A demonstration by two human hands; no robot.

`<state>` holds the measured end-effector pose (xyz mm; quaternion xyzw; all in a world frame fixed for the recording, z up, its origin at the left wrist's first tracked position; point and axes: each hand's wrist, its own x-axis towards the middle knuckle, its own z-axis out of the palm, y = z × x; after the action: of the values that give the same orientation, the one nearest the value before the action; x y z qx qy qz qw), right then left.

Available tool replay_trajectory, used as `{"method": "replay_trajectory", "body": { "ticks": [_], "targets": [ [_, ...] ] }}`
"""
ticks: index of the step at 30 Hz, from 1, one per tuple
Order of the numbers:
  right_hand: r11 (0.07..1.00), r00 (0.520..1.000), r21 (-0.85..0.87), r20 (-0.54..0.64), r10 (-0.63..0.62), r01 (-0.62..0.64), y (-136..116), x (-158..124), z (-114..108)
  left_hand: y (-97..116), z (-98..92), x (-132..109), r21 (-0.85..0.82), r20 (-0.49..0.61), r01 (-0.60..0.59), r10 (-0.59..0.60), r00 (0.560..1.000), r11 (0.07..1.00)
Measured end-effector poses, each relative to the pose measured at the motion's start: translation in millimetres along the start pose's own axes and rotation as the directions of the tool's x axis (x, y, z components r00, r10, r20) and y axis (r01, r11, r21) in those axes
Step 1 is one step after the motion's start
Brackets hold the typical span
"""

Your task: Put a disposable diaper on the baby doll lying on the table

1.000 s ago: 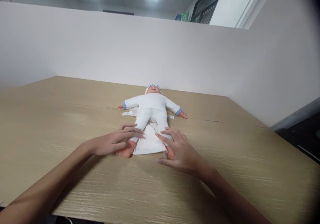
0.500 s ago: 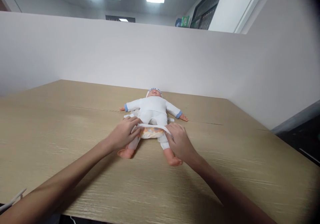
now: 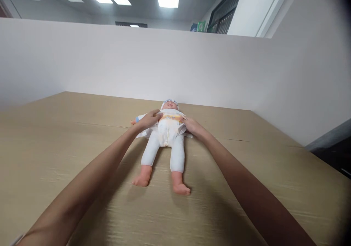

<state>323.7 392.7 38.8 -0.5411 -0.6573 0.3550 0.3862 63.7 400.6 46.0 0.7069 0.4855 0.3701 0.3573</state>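
A baby doll [image 3: 177,154] in white clothes and a printed cap lies on its back, its bare feet toward me. Between its legs and up over its belly runs a white diaper [image 3: 167,131] with an orange printed band at the top. My left hand [image 3: 150,119] grips the diaper's upper edge at the left side, fingers closed on it. At the right side of the same edge, my right hand [image 3: 192,125] pinches the diaper. White side tabs of the diaper stick out on both sides of the doll's hips. My right hand hides the doll's arm on that side.
The doll lies on a wide wooden table [image 3: 82,154] with a thin seam across it. Behind the table stands a pale partition [image 3: 123,63], and another wall rises on the right. A green package [image 3: 201,26] shows beyond the partition.
Both hands have moved away from me, drawing the diaper's front from the doll's legs up over its belly. The doll's legs are now uncovered and lie straighter.
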Motion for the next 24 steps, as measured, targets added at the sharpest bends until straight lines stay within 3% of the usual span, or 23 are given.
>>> {"method": "replay_trajectory", "body": {
  "ticks": [4,8,14,18,20,22,24],
  "targets": [
    [0.985,0.989,0.114,0.084,0.121,-0.13,16,17,2,-15,4.8,14,-0.12,0.058,0.05,-0.043,0.997,0.992],
    [0.958,0.97,0.196,0.17,0.175,-0.207,20,3,-1,-21,7.9,5,-0.236,0.152,0.081,-0.045,0.987,0.968],
    [0.947,0.93,0.205,0.325,0.172,-0.247,2,-59,-14,-8,4.5,-51,-0.392,0.331,0.176,-0.039,0.943,0.903],
    [0.982,0.889,0.149,0.456,0.034,-0.114,-9,-95,-25,3,-5.0,-85,-0.412,0.462,0.304,-0.091,0.882,0.859],
    [0.998,0.919,0.063,0.395,-0.013,-0.013,-10,-103,-28,8,-10.4,-89,-0.371,0.465,0.299,-0.103,0.879,0.879],
    [0.994,0.979,-0.085,0.197,-0.057,0.075,-5,-105,-29,13,-15.2,-86,-0.263,0.385,0.221,-0.108,0.917,0.939],
    [0.968,0.993,-0.226,-0.017,-0.117,0.111,2,-109,-28,17,-17.9,-80,-0.09,0.237,0.118,-0.094,0.967,0.989]
  ]
}}
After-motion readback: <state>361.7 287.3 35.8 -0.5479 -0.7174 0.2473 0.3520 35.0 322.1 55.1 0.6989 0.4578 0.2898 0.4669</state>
